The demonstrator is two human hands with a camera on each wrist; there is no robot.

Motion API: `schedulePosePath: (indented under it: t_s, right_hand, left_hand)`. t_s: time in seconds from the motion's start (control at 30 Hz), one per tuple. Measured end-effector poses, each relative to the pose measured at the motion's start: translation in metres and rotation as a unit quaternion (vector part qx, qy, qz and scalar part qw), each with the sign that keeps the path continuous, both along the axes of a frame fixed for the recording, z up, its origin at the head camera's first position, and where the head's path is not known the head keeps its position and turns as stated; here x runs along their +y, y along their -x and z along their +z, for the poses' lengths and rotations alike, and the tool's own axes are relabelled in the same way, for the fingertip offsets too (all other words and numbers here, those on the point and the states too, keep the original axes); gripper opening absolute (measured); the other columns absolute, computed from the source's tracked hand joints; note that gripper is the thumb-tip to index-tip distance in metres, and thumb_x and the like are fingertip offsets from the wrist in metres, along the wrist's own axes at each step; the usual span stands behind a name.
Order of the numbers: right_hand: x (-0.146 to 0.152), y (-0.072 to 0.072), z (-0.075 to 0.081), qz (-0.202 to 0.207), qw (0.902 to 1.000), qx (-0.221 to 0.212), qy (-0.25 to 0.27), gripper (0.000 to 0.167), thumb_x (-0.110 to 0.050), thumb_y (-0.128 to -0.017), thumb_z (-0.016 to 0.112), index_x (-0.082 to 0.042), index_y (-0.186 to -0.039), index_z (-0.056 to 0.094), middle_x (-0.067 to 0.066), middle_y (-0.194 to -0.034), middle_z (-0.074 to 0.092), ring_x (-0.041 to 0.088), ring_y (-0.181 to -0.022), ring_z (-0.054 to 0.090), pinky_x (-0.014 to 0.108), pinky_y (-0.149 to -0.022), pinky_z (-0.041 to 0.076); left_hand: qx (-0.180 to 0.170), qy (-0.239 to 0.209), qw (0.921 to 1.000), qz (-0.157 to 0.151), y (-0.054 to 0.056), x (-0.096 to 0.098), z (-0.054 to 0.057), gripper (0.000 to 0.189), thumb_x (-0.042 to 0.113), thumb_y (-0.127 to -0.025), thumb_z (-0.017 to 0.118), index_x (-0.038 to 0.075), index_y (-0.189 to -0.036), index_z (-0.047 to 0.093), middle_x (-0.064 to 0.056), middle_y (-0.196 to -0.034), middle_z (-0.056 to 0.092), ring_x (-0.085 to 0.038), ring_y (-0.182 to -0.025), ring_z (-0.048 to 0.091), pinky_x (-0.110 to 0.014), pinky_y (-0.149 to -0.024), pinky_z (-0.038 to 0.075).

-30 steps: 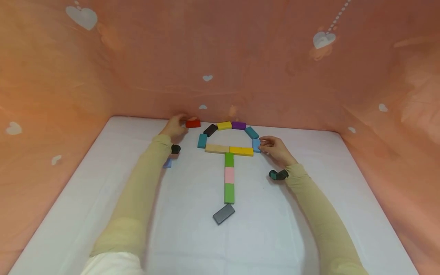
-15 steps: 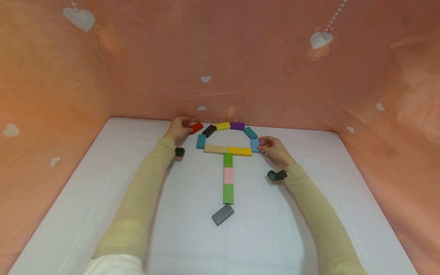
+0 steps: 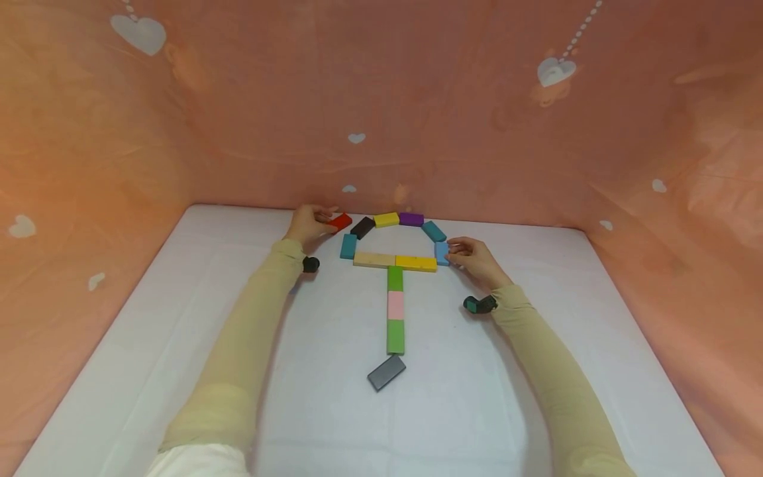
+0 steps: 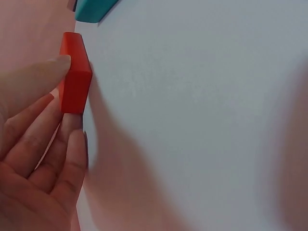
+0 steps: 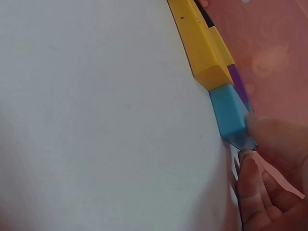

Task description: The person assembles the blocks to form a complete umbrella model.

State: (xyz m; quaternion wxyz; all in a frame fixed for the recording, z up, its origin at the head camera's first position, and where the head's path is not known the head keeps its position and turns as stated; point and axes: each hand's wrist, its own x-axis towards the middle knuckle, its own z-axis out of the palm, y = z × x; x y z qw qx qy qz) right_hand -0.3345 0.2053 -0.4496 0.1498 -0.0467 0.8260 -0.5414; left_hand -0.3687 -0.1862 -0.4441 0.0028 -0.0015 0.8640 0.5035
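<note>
At the back left of the table, my left hand (image 3: pixel 306 224) pinches a red block (image 3: pixel 341 222) between thumb and fingers. The red block is slanted, just left of a dark brown block (image 3: pixel 362 228); the left wrist view shows the thumb on the red block (image 4: pixel 76 89). Across the arrangement, my right hand (image 3: pixel 477 258) holds a light blue block (image 3: pixel 442 252), thumb on one side and fingertips at its end. In the right wrist view the light blue block (image 5: pixel 228 111) touches the end of an orange-yellow block (image 5: pixel 198 45).
An arch has teal (image 3: pixel 348 246), yellow (image 3: pixel 386 219) and purple (image 3: pixel 411 218) blocks. Below its beige block (image 3: pixel 374 259) runs a stem of green (image 3: pixel 395 336) and pink (image 3: pixel 395 305) blocks, with a grey block (image 3: pixel 386 373) angled at its foot. A pink cloth (image 3: pixel 477 165) hangs behind.
My left hand has shifted right with the red block and turned it from level to slanted, nearer the dark brown block. The right hand stays on the light blue block.
</note>
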Motion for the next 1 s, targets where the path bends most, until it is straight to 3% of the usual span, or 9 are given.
schedulePosePath:
  t_s: [0.27,0.43,0.67,0.77,0.87,1.0]
  right_hand:
    - [0.001,0.003,-0.002,0.009,0.9999,0.010,0.002,0.042,-0.007,-0.092,0.063,-0.001,-0.132,0.051,0.017,-0.115,0.054,0.025,-0.094,0.051,0.021,-0.073,0.049]
    - [0.001,0.002,-0.001,0.014,0.9998,0.017,-0.001,0.043,-0.007,-0.093,0.063,0.000,-0.133,0.050,0.018,-0.116,0.054,0.025,-0.093,0.052,0.020,-0.073,0.050]
    - [0.001,0.003,-0.005,0.009,0.9998,0.015,0.001,0.042,-0.007,-0.092,0.063,-0.001,-0.131,0.050,0.017,-0.113,0.054,0.024,-0.093,0.051,0.020,-0.072,0.049]
    - [0.002,0.003,-0.006,0.012,0.9998,0.015,0.003,0.042,-0.008,-0.092,0.063,0.000,-0.132,0.050,0.017,-0.113,0.054,0.024,-0.093,0.051,0.020,-0.073,0.049]
    - [0.002,0.003,-0.006,0.014,0.9997,0.016,0.008,0.042,-0.008,-0.093,0.063,0.000,-0.131,0.050,0.017,-0.114,0.054,0.025,-0.093,0.051,0.020,-0.074,0.050]
    - [0.004,0.005,-0.006,0.020,0.9994,0.027,0.004,0.042,-0.008,-0.092,0.064,0.001,-0.131,0.051,0.018,-0.115,0.054,0.024,-0.091,0.053,0.020,-0.072,0.050]
  left_hand:
    - [0.012,-0.001,0.9999,0.000,-0.008,-0.007,0.005,0.038,-0.005,-0.080,0.073,-0.005,-0.117,0.063,-0.021,-0.114,0.062,-0.033,-0.106,0.057,-0.041,-0.096,0.046]
    - [0.029,0.009,0.9994,-0.015,-0.014,-0.009,0.008,0.042,-0.009,-0.078,0.073,-0.009,-0.118,0.060,-0.023,-0.115,0.059,-0.036,-0.106,0.056,-0.042,-0.095,0.047]
    - [0.015,0.018,0.9997,-0.001,-0.022,-0.009,0.009,0.036,-0.008,-0.079,0.073,-0.008,-0.113,0.062,-0.023,-0.114,0.059,-0.036,-0.105,0.055,-0.042,-0.095,0.047]
    - [0.025,0.019,0.9995,0.010,-0.025,-0.010,0.008,0.032,-0.006,-0.080,0.072,-0.010,-0.110,0.063,-0.025,-0.112,0.059,-0.037,-0.103,0.056,-0.043,-0.095,0.046]
    - [0.025,-0.013,0.9991,0.031,-0.028,-0.011,0.008,0.032,-0.005,-0.082,0.071,-0.008,-0.113,0.064,-0.022,-0.114,0.057,-0.036,-0.103,0.055,-0.042,-0.095,0.046]
    - [0.005,-0.108,0.9927,0.055,-0.035,-0.010,0.012,0.034,-0.001,-0.086,0.069,-0.001,-0.118,0.061,-0.015,-0.121,0.053,-0.033,-0.109,0.050,-0.040,-0.094,0.048]
